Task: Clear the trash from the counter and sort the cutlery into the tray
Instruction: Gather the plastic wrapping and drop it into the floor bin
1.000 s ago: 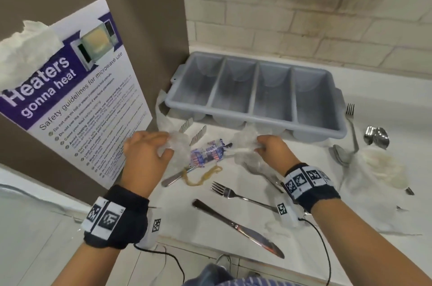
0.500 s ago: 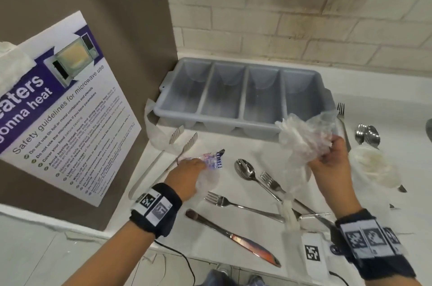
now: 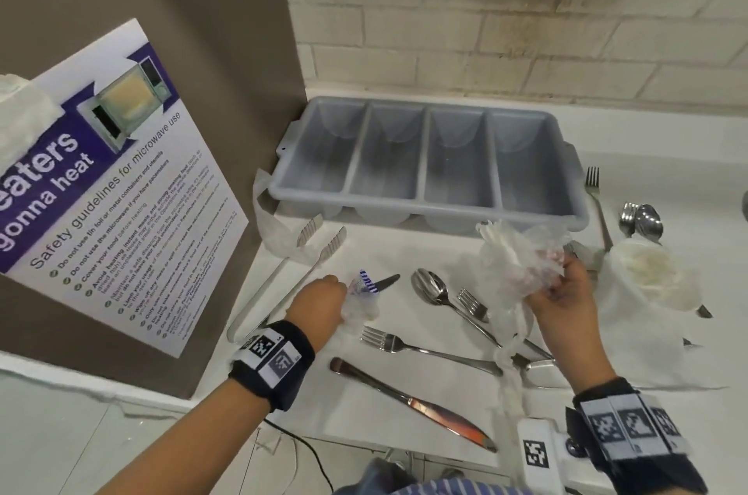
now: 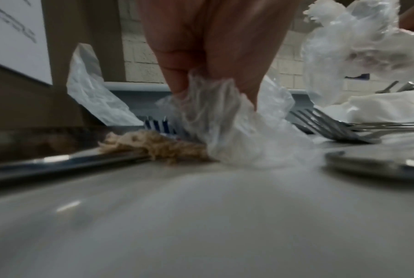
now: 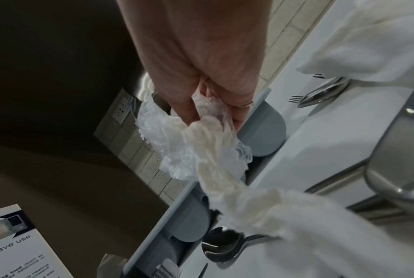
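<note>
Head view: fingers (image 3: 566, 294) around plastic wrap (image 3: 514, 264).

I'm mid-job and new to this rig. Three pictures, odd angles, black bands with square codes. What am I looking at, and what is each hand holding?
There is no machine here: a person works with bare hands, wearing a camera on the head and one on each wrist. The coded bands are on the wrists.

The wide picture is the head view, looking down at the counter. The left hand grips crumpled clear plastic low on the counter; its wrist view shows that plastic close up, beside a brownish scrap. The right hand holds a bigger plastic wad raised above the counter, a twisted white strip trailing from it in its wrist view.

On the counter: a grey four-compartment tray with no cutlery visible in it, tongs, forks, spoons, a knife and a white napkin.
</note>
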Demonstrator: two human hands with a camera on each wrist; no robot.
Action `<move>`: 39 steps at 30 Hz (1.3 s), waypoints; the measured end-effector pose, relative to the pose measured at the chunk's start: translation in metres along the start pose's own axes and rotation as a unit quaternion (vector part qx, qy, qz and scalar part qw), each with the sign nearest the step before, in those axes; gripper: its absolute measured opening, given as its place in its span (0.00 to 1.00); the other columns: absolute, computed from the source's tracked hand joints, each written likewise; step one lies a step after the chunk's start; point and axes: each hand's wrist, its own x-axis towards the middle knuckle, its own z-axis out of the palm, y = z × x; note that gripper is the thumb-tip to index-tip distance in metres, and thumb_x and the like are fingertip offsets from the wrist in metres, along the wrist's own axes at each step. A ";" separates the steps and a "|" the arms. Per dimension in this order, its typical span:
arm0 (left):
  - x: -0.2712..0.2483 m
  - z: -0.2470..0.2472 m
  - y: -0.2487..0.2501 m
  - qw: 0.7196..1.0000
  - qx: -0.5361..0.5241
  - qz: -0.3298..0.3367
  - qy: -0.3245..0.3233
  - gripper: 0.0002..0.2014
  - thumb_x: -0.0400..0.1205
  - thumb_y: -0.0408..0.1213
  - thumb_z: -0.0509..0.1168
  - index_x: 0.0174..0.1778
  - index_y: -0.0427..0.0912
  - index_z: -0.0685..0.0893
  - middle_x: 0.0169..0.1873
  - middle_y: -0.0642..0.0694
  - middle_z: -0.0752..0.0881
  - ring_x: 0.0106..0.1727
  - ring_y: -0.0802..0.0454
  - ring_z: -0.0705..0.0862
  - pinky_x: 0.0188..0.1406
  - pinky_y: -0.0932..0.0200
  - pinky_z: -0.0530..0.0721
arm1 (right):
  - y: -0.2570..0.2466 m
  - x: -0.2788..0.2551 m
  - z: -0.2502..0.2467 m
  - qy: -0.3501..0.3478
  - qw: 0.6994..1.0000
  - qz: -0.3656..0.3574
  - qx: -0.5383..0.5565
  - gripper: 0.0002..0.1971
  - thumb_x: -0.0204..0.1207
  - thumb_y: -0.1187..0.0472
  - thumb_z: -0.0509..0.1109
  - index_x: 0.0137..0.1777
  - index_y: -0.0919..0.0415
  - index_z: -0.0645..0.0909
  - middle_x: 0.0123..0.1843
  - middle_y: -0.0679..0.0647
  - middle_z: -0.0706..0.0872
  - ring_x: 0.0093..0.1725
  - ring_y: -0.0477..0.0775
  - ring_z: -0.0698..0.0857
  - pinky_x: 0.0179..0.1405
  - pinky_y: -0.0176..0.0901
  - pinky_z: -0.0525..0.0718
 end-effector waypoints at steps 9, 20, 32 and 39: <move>-0.009 -0.066 0.003 0.983 -0.098 -0.001 0.152 0.10 0.73 0.33 0.73 0.42 0.27 0.88 0.35 0.34 0.90 0.39 0.45 0.89 0.39 0.59 0.84 | -0.023 -0.014 -0.023 0.069 0.994 -0.009 0.081 0.23 0.72 0.79 0.67 0.51 0.46 0.73 0.36 0.35 0.91 0.36 0.32 0.88 0.32 0.22 0.84; -0.042 -0.046 0.205 0.871 -0.426 0.239 -0.047 0.09 0.75 0.31 0.71 0.39 0.52 0.83 0.34 0.54 0.85 0.29 0.69 0.84 0.25 0.79 0.81 | -0.039 -0.111 -0.198 0.335 0.942 -0.016 0.030 0.23 0.70 0.81 0.67 0.41 0.47 0.79 0.37 0.41 0.89 0.39 0.42 0.86 0.37 0.30 0.85; -0.115 0.168 0.457 0.875 -0.221 0.328 -0.280 0.07 0.75 0.35 0.67 0.34 0.48 0.78 0.30 0.57 0.83 0.36 0.57 0.83 0.42 0.68 0.80 | 0.107 -0.311 -0.383 0.666 0.712 0.210 0.070 0.15 0.74 0.81 0.61 0.50 0.60 0.78 0.37 0.49 0.80 0.29 0.39 0.81 0.24 0.22 0.80; -0.080 0.371 0.523 0.897 -0.066 0.259 -0.353 0.17 0.66 0.46 0.63 0.41 0.37 0.87 0.42 0.35 0.90 0.47 0.43 0.87 0.57 0.48 0.85 | 0.194 -0.363 -0.414 0.697 0.639 0.299 0.128 0.21 0.73 0.82 0.55 0.39 0.54 0.77 0.38 0.55 0.80 0.36 0.54 0.78 0.24 0.27 0.81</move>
